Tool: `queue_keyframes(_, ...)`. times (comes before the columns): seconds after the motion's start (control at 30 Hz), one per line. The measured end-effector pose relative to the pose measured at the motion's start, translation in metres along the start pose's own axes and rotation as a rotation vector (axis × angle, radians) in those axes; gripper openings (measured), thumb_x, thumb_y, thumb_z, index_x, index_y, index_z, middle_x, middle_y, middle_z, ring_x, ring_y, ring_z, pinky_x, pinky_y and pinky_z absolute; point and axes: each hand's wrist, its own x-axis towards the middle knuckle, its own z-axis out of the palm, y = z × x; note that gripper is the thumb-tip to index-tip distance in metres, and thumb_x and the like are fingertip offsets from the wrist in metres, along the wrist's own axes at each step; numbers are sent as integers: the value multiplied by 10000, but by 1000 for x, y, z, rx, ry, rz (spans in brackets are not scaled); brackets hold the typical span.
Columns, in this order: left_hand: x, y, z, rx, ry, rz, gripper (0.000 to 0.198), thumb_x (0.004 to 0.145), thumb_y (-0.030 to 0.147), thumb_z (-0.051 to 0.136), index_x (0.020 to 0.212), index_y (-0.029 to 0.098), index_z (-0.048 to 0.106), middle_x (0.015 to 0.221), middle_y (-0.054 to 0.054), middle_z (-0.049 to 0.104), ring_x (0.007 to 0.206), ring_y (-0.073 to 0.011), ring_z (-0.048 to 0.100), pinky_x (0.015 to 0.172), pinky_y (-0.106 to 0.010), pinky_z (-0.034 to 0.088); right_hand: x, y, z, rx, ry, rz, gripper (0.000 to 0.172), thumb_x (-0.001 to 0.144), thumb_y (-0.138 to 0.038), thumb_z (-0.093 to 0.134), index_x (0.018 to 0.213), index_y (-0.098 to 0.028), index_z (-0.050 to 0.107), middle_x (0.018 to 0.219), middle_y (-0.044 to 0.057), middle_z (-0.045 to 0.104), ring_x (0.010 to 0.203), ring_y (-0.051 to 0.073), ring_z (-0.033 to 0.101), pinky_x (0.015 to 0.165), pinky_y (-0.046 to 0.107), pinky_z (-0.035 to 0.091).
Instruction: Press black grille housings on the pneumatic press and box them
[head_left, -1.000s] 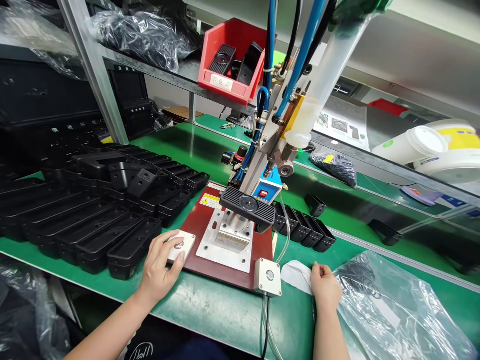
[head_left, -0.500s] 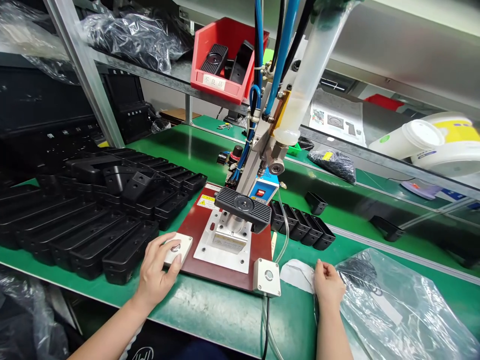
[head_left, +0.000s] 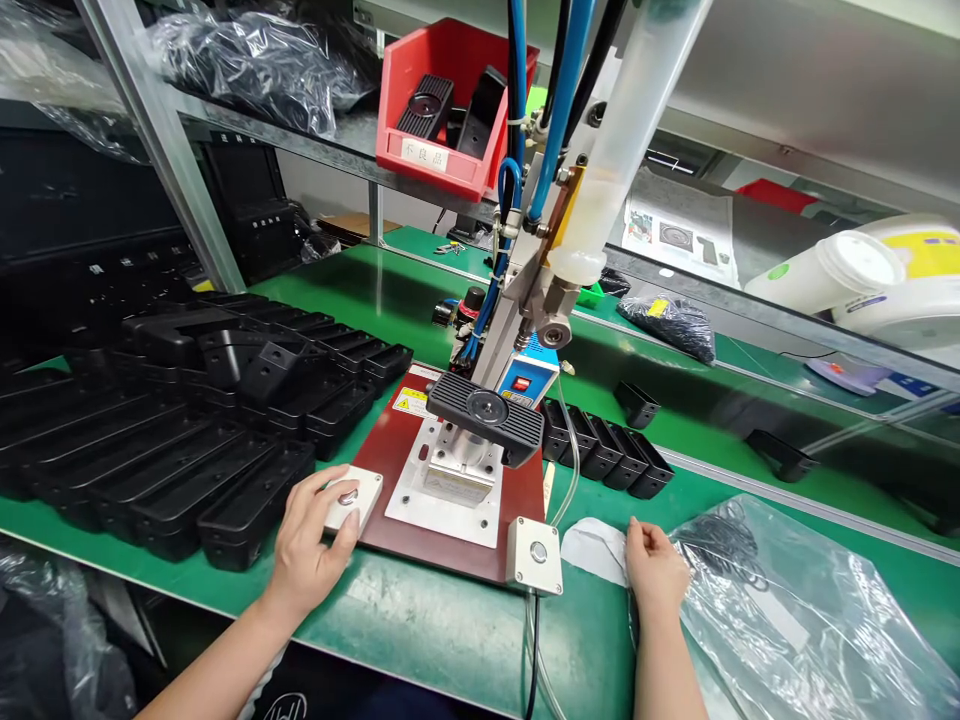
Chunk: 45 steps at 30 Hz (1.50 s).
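Observation:
My left hand (head_left: 311, 540) rests on the left button box (head_left: 365, 497) of a small press, fingers apart, fingertips over its button. On the press's metal fixture (head_left: 457, 480) lies a black ribbed part (head_left: 484, 410) with a round centre, tilted across it under the press head (head_left: 553, 325). My right hand (head_left: 656, 565) is closed at the right edge of a white sheet (head_left: 596, 548); what its fingers pinch, if anything, is hidden. Beside it lies a clear plastic bag (head_left: 825, 590) with thin black rings (head_left: 720, 545) in it. The right button box (head_left: 536, 555) is untouched.
Many black housings (head_left: 247, 500) stand in rows on the left. Several black blocks (head_left: 607, 450) line up right of the press. A red bin (head_left: 465, 180) with black parts sits on the shelf above. Tubes (head_left: 576, 460) and a cable (head_left: 533, 650) run near the press.
The view has shifted very slightly. Both hands and the ribbed part stay in nearly the same places.

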Motion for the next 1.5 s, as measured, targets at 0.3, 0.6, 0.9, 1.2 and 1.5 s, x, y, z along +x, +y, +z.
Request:
queue_keyframes(0.3,1,2,-1,-2,-1,1,244,908,210,505,1139,156,558,1184,-151,565,1080,-278,572,914,-442,472,0,-2,0,-19,-36,9,338,763,-536,463,748,-237,620,657,27,648,658,231,568,612,312,363)
queue_keyframes(0.6,1,0,1,6,-2,-1,251,901,207,507,1142,163,563,1190,-149,567,1094,-282,571,923,-443,475,-1,-5,-1,-33,-56,26,335,767,-534,463,752,-242,625,699,35,661,659,232,554,619,312,353)
queue_keyframes(0.9,-1,-1,-1,-14,-12,-9,260,895,220,517,1141,159,571,1187,-155,574,1092,-289,574,932,-455,474,-1,-5,0,-25,-37,-1,339,765,-527,455,733,-230,616,622,31,622,628,225,546,609,309,347)
queue_keyframes(1.2,-1,-2,0,-10,-7,-3,264,896,235,524,1146,165,573,1204,-154,571,1106,-283,569,952,-462,466,-3,-1,3,-26,-13,-39,378,800,-547,426,740,-223,610,535,0,549,554,198,507,572,294,319)
queue_keyframes(1.5,-1,-1,0,-17,-13,-17,260,890,234,524,1139,179,578,1190,-147,580,1100,-290,581,951,-464,471,-3,4,2,20,39,-66,507,787,-645,396,773,-202,642,583,40,611,603,222,554,603,311,361)
